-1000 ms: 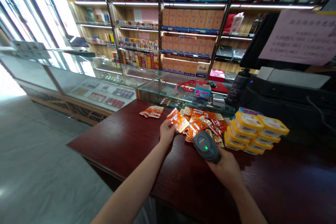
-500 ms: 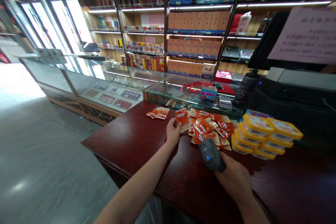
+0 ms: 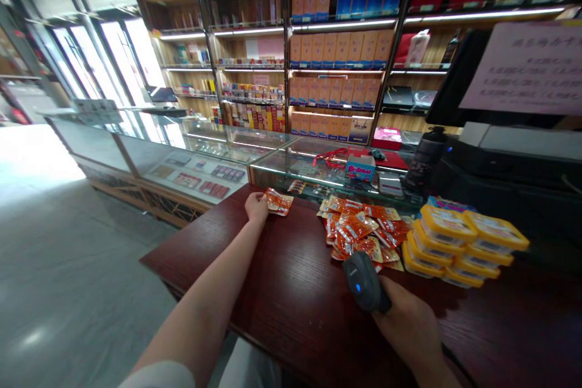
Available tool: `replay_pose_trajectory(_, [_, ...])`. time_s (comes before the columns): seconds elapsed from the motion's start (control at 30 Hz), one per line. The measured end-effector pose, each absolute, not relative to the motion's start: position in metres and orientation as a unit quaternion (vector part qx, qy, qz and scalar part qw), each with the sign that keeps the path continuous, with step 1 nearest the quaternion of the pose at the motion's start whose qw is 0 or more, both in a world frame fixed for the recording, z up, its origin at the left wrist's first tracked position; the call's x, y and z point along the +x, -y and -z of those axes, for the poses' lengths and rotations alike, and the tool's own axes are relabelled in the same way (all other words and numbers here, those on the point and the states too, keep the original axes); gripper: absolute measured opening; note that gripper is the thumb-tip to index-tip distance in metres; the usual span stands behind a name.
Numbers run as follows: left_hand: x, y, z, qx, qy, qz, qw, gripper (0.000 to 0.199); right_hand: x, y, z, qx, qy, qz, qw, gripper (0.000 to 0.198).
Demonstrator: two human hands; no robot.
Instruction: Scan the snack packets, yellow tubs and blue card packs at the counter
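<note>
My left hand (image 3: 257, 206) is at the left part of the brown counter, its fingers closed on the left edge of an orange snack packet (image 3: 279, 202). Any packets beneath that one are hard to make out. My right hand (image 3: 407, 318) grips a dark barcode scanner (image 3: 361, 279) by its handle, a blue light showing on the scanner's top. The scanner's head points toward a heap of similar orange snack packets (image 3: 357, 224) on the counter.
Yellow-lidded plastic tubs (image 3: 445, 224) are stacked right of the heap. Behind stand a glass display case (image 3: 273, 157), a small blue-and-pink box (image 3: 360, 168), a black bottle (image 3: 426, 157) and a monitor (image 3: 454, 85) with a pink paper. The scanner's cable trails right.
My left hand has carried a packet left, from beside the heap to where other packets lay. My right hand and the scanner have stayed nearly in place. The view has tilted slightly.
</note>
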State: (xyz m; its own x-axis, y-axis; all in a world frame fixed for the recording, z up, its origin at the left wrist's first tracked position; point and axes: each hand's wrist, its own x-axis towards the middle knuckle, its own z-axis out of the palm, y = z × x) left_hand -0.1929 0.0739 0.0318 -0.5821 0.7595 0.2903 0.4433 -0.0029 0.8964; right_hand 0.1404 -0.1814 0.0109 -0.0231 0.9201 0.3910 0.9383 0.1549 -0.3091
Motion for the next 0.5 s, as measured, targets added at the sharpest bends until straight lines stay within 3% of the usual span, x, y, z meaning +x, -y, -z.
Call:
replay_pose_trajectory(0.1, [-0.201, -0.070, -0.034, 0.477, -0.697, -0.521, 0.126, 0.013, 0.141, 0.181, -0.009, -0.645, 0.717, 0.022, 0.262, 0.022])
replay_pose_trajectory(0.27, [-0.195, -0.048, -0.028, 0.633, -0.707, -0.312, -0.053, 0.026, 0.141, 0.181, -0.008, -0.638, 0.718, 0.039, 0.274, 0.020])
replay_pose_trajectory(0.5, [-0.188, -0.032, -0.017, 0.746, -0.628, -0.210, -0.069, 0.032, 0.141, 0.181, -0.009, -0.642, 0.722, 0.035, 0.258, 0.022])
